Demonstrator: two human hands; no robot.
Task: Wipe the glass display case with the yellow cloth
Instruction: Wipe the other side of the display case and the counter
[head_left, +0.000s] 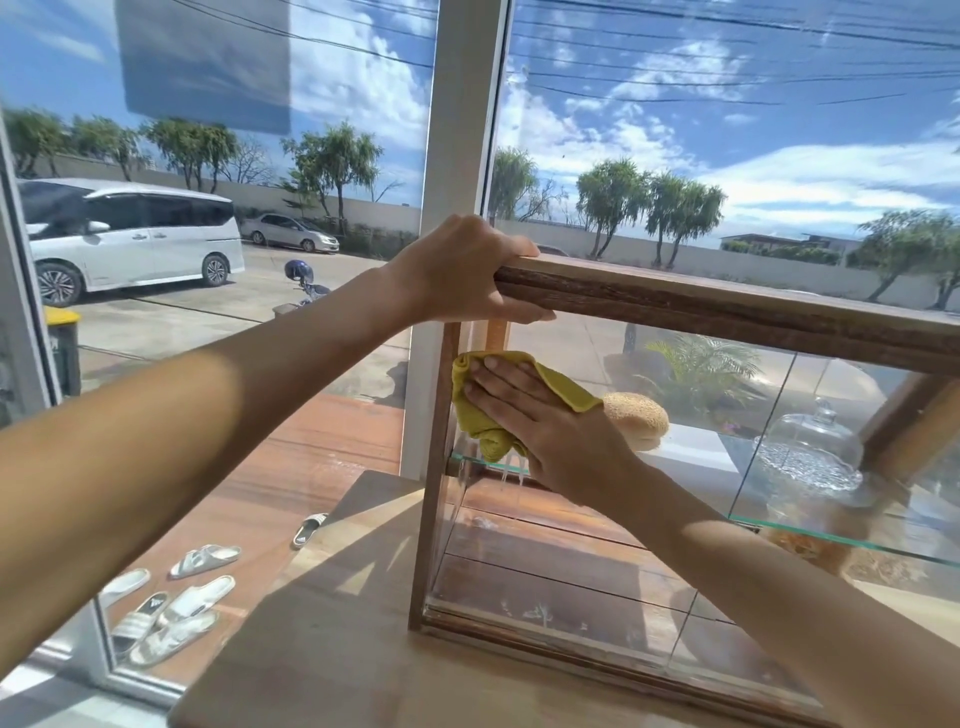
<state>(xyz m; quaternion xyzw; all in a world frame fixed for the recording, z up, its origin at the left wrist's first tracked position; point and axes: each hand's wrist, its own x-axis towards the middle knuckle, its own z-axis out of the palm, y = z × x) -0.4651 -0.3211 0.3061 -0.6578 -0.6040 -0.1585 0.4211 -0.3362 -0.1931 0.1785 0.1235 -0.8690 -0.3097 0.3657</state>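
The glass display case has a dark wooden frame and stands on a light wooden counter. My left hand grips the left end of its wooden top rail. My right hand lies flat, fingers spread, and presses the yellow cloth against the front glass near the upper left corner, just above the inner glass shelf. Part of the cloth hangs bunched below my fingers.
Inside the case sit a round bread loaf and a glass cake dome on the shelf. The counter runs along a big window with a white post. Sandals lie on the deck outside.
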